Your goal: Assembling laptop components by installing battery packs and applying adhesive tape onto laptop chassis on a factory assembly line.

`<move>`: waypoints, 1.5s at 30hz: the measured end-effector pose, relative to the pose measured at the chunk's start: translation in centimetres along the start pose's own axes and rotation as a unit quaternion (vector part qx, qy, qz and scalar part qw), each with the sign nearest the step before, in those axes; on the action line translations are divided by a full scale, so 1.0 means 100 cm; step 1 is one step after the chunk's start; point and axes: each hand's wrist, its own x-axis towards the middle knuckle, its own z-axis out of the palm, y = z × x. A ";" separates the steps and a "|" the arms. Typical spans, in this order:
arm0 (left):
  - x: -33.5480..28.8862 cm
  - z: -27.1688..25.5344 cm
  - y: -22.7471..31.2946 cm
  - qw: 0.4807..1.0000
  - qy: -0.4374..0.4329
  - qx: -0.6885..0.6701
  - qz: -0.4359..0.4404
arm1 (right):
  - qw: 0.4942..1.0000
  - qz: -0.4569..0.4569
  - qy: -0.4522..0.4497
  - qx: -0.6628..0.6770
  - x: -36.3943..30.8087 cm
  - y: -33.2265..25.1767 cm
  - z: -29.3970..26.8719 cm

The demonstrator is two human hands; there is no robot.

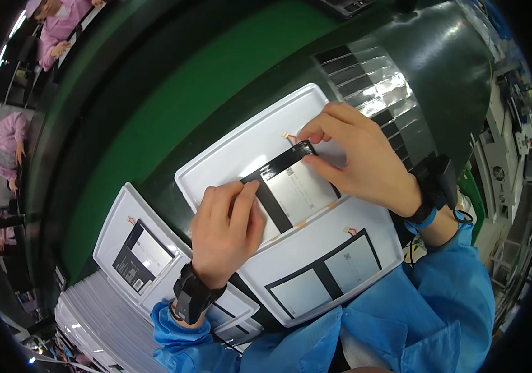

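A flat silver battery pack with black bands lies in the upper part of a white plastic tray in front of me. Its short coloured wires end in a small pale connector at the far edge. My left hand is closed on the pack's left end, its fingers curled and partly hiding it. At the far right corner, my right hand grips the black-taped edge between thumb and fingers, close to the wires. A second battery pack lies in the tray's near part, untouched.
To the left, another white tray holds a battery pack with a black label. Beside it stands a stack of white trays. Black and clear strips lie on the dark green bench at the far right. People in pink sit at far left.
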 end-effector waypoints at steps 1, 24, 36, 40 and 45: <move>-0.001 0.001 -0.002 1.000 0.001 -0.008 0.003 | 1.000 0.005 -0.003 -0.007 0.000 -0.001 0.001; 0.003 -0.003 0.011 0.999 -0.009 0.031 0.013 | 0.931 0.318 0.115 -0.135 -0.119 0.083 -0.101; 0.068 0.012 0.155 0.977 -0.055 -0.183 0.093 | 0.853 0.236 0.109 0.452 -0.138 0.056 -0.105; 0.076 0.037 0.178 0.975 -0.010 -0.218 0.035 | 0.792 0.180 0.101 0.574 -0.125 0.030 -0.097; 0.076 0.042 0.171 0.978 0.054 -0.200 0.013 | 0.793 0.170 0.100 0.577 -0.116 0.018 -0.085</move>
